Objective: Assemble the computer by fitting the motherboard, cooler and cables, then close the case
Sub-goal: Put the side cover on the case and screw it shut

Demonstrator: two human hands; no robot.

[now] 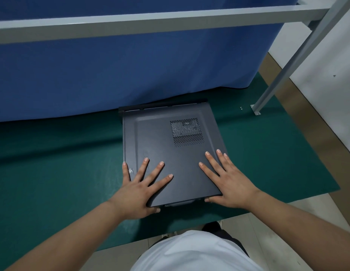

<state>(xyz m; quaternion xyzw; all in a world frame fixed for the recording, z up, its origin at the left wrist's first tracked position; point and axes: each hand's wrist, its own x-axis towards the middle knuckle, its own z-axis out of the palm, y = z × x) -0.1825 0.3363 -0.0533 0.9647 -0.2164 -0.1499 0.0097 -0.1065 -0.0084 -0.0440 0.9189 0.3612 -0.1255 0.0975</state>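
A dark grey computer case lies flat on the green mat, its side panel (160, 137) facing up with a perforated vent grille (186, 132) near the far right. My left hand (140, 186) lies flat on the panel's near left corner, fingers spread and straight, thumb at the near edge. My right hand (227, 178) presses flat on the near right corner, fingers spread, thumb below the panel's near edge. The inside of the case is hidden under the panel.
A green mat (62, 173) covers the floor around the case. A blue cloth (111, 71) hangs behind it from a grey metal frame (150, 24). A frame leg (272, 89) stands at the right with small screws (241, 108) near its foot.
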